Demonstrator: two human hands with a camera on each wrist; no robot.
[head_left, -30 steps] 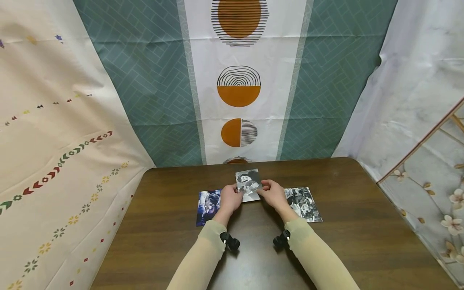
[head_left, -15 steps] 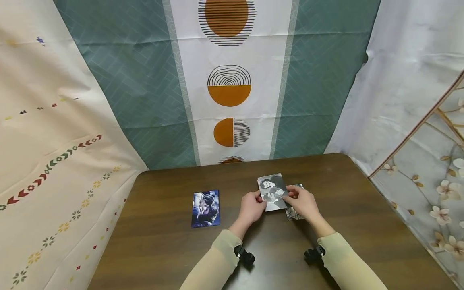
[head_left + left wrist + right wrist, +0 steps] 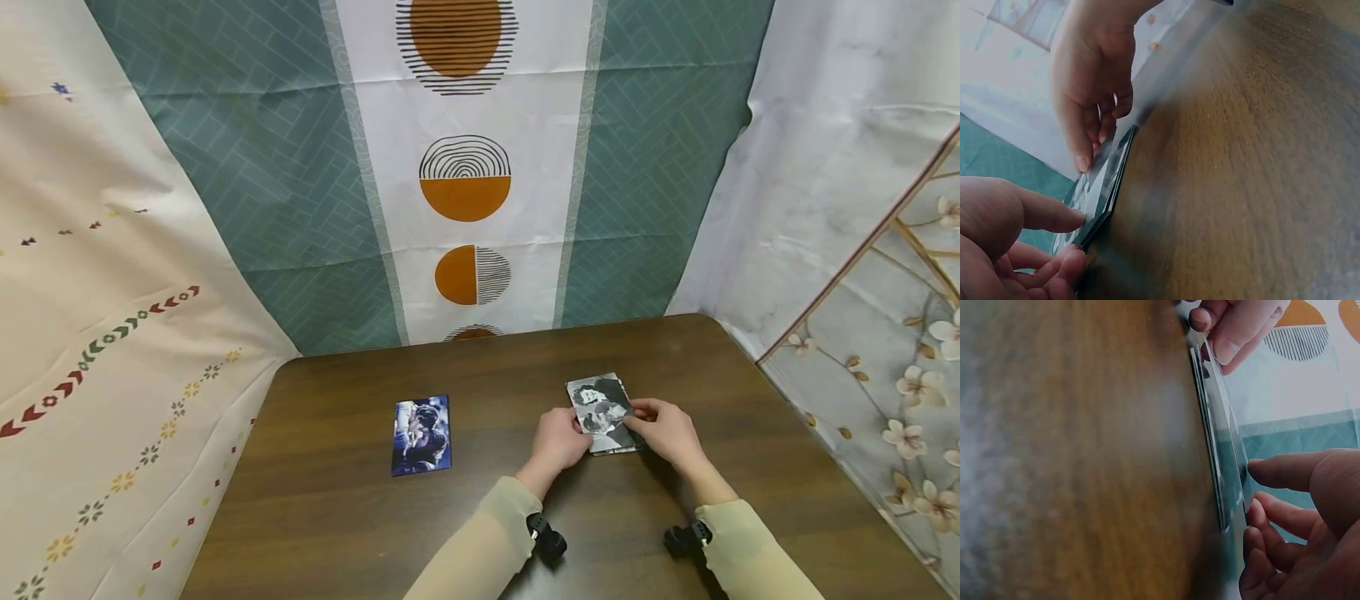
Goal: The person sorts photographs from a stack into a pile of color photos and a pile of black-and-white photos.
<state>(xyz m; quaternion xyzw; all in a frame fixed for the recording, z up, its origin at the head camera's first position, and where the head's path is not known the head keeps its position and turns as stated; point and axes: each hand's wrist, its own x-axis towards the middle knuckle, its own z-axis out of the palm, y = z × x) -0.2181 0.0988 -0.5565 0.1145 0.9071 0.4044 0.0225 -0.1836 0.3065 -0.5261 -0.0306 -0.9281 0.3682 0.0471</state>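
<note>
A black-and-white photo card (image 3: 600, 407) lies between my two hands on the right half of the table. My left hand (image 3: 559, 442) pinches its left side with thumb and fingers. At the opposite side, my right hand (image 3: 670, 435) holds the card between thumb and fingertips. Just under it is a thin stack of cards (image 3: 1210, 440), its layered edges visible in the right wrist view. There the held card slants slightly above the stack; most of the stack's top is hidden beneath it.
A blue-and-white picture card (image 3: 422, 435) lies flat to the left on the brown wooden table (image 3: 330, 508). Patterned cloths hang behind and on both sides; the green-and-white one (image 3: 465, 250) meets the table's back edge.
Both hands have carried the black-and-white photo card rightward and lowered it over the card lying at the right, which it now nearly covers. The blue card stays on the table.
</note>
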